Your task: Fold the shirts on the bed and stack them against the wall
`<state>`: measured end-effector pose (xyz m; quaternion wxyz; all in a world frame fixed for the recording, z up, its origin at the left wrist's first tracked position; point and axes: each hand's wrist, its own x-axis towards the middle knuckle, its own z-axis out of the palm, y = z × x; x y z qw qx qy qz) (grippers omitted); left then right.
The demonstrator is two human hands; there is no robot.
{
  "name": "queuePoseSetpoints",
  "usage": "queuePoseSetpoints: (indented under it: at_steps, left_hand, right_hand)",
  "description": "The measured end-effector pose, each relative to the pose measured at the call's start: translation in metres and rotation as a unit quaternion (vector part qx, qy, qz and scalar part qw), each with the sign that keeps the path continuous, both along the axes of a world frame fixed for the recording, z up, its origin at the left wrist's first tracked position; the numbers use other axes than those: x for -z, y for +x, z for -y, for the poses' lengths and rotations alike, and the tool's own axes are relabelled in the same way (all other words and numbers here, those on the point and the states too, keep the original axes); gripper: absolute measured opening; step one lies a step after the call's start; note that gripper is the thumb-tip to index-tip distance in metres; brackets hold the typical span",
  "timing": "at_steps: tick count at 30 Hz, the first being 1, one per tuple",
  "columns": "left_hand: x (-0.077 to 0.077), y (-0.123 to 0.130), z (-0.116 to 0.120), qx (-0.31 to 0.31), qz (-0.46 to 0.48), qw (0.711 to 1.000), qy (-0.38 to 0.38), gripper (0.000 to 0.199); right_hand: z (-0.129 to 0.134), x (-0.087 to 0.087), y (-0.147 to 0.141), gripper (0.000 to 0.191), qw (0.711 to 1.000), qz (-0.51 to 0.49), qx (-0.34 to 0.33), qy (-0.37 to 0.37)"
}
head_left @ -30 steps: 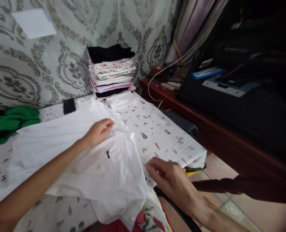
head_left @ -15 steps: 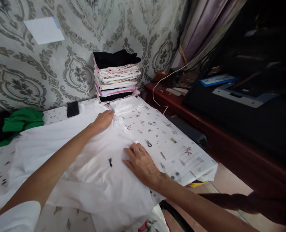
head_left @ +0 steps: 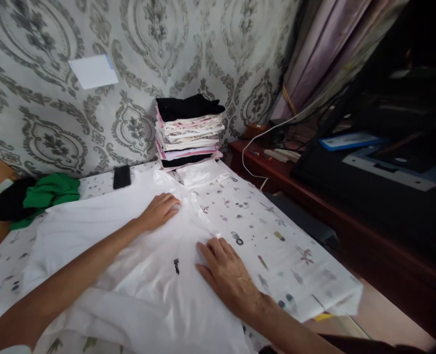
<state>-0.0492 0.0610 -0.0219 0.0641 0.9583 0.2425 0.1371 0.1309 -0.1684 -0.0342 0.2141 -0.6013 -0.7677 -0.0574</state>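
A white shirt [head_left: 129, 275] with small dark lettering lies spread and wrinkled over a patterned white cloth [head_left: 265, 236]. My left hand [head_left: 161, 210] rests on the upper part of the shirt, near its collar, with loosely bent fingers and nothing gripped. Lower and to the right, my right hand [head_left: 227, 275] lies on the shirt's edge, thumb and fingers apart. The fingertips of the right hand touch the fabric. Beyond the collar stands a stack of folded clothes [head_left: 190, 132] with a black piece on top.
A black phone [head_left: 122, 177] lies near the wall. Green and black garments [head_left: 51, 191] are bunched at the left. On the right stands a dark red table [head_left: 295, 179] with a large dark screen, and a white cable [head_left: 245, 152] hangs over its edge.
The camera view has shifted, so the scene sits lower and farther right. My left hand's fingers have loosened from the collar area. My right hand stays at the shirt's edge.
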Motion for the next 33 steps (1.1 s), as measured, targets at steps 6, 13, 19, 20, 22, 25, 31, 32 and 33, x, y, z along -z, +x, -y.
queuePoseSetpoints:
  at_steps: [6,13,19,20,22,25,31,32,33]
  left_hand:
    - [-0.002,-0.017,-0.086,-0.161,0.006,0.986,0.033,0.032]
    - [-0.026,-0.009,-0.147,-0.186,-0.051,0.98,0.055,0.044]
    - [-0.04,0.006,-0.161,-0.224,-0.117,0.965,0.073,0.031]
    - [-0.044,0.007,-0.163,-0.24,-0.117,0.961,0.077,0.031]
    - [-0.05,0.006,-0.165,-0.265,-0.112,0.954,0.083,0.034]
    - [-0.055,0.008,-0.166,-0.287,-0.104,0.949,0.078,0.036]
    - [-0.051,0.02,-0.162,-0.313,-0.064,0.947,0.043,0.034]
    - [-0.047,0.02,-0.157,-0.318,-0.053,0.946,0.034,0.035]
    - [-0.042,0.017,-0.149,-0.321,-0.045,0.946,0.025,0.037]
  right_hand:
    - [-0.002,-0.014,0.006,0.022,0.999,-0.004,-0.034,0.01]
    - [-0.102,-0.047,-0.019,0.014,0.995,-0.013,-0.095,-0.008]
    - [-0.173,-0.005,-0.018,0.053,0.993,0.028,-0.072,-0.09]
    - [-0.175,0.001,-0.015,0.055,0.993,0.028,-0.056,-0.098]
    - [-0.174,0.008,-0.01,0.054,0.994,0.031,-0.033,-0.096]
    - [-0.179,0.0,-0.015,0.047,0.994,0.057,-0.033,-0.083]
    - [-0.243,-0.022,-0.032,0.031,0.988,0.07,-0.076,-0.116]
    - [-0.256,-0.022,-0.033,0.031,0.989,0.06,-0.069,-0.12]
    - [-0.268,-0.02,-0.032,0.032,0.99,0.049,-0.056,-0.122]
